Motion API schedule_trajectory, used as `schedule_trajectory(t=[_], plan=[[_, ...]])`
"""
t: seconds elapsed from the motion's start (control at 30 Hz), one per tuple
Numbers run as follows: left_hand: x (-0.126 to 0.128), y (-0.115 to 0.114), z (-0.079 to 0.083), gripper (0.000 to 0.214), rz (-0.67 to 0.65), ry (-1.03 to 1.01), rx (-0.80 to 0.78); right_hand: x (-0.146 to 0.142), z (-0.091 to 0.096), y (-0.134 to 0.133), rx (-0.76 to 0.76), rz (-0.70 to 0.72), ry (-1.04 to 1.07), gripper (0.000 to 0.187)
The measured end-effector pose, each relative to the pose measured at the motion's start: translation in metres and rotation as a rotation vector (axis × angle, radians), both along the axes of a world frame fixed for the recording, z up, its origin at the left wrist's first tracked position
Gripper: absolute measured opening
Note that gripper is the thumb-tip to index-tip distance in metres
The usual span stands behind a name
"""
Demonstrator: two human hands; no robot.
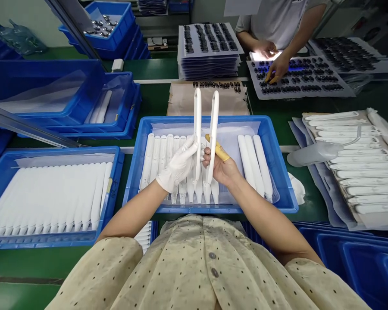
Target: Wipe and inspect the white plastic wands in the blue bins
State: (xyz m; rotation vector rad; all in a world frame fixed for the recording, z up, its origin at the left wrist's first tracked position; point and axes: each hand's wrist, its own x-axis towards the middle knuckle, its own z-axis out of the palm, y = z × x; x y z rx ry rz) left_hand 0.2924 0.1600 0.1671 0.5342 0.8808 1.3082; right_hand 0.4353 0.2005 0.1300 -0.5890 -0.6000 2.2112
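My left hand [180,165], in a white glove, is closed around a long white plastic shell [198,125] held upright. In my right hand [224,165], which has yellow finger covers, is a second long white plastic shell [215,129]. The two shells stand side by side, slightly apart, narrow edges toward me. Both are over a blue tray [280,172] lined with translucent sheet. Several similar white pieces [154,155] lie in a row at the tray's left and middle, partly hidden by my hands. Three more white pieces [255,165] lie at its right.
A blue tray of white pieces [48,193] sits left, with stacked blue trays [45,112] behind. White pieces on a board [365,172] and a squeeze bottle [315,154] lie right. Across the bench, a co-worker's hand [279,68] touches small black parts on a sheet [339,92].
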Motion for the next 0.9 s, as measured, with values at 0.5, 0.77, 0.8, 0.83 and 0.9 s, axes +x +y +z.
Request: schedule_trajectory(t=[0.5,0.77,0.8,0.83,0.9], plan=[[-0.009,0.002,-0.007,0.036,-0.016,-0.073,-0.103,0.002,0.011,-0.005,0.184,-0.002,-0.099,0.07],[-0.009,0.004,-0.007,0.022,0.071,-0.091,-0.054,0.006,0.006,-0.005,0.267,-0.018,-0.155,0.086],[-0.008,0.004,-0.006,0.021,0.088,-0.084,-0.052,0.006,0.005,-0.006,0.294,-0.023,-0.181,0.088],[-0.007,0.004,-0.005,0.022,0.092,-0.073,-0.056,0.005,0.004,-0.008,0.326,-0.031,-0.22,0.089],[-0.007,0.004,-0.005,0.025,0.078,-0.032,-0.044,0.004,0.001,-0.011,0.414,-0.059,-0.315,0.088]])
